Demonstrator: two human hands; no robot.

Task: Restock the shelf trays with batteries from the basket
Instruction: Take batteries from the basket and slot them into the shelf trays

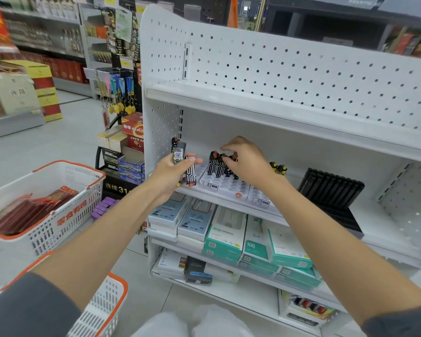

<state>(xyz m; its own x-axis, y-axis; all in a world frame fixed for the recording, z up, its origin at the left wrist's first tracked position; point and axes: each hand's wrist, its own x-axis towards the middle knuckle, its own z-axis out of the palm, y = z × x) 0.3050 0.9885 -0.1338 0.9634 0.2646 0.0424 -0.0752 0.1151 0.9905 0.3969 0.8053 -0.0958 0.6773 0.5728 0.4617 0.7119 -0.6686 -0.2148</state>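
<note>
My left hand [171, 175] grips a few black-and-white patterned batteries [179, 154] just left of the white shelf tray [223, 188]. My right hand [247, 161] reaches over that tray, its fingertips pinching the top of a patterned battery [223, 164] that stands in the tray's back row beside two others. A second white tray [261, 199] sits to the right, partly behind my right wrist, with yellow-and-black batteries [278, 169] at its back. The near basket [107, 305] is at the lower left; its inside is hidden.
A black slotted tray [331, 188] stands further right on the same shelf. Boxed cables and chargers [225, 237] fill the shelf below. Another white and orange basket [56, 203] with red packs sits at left. The upper shelf edge [277, 110] overhangs my hands.
</note>
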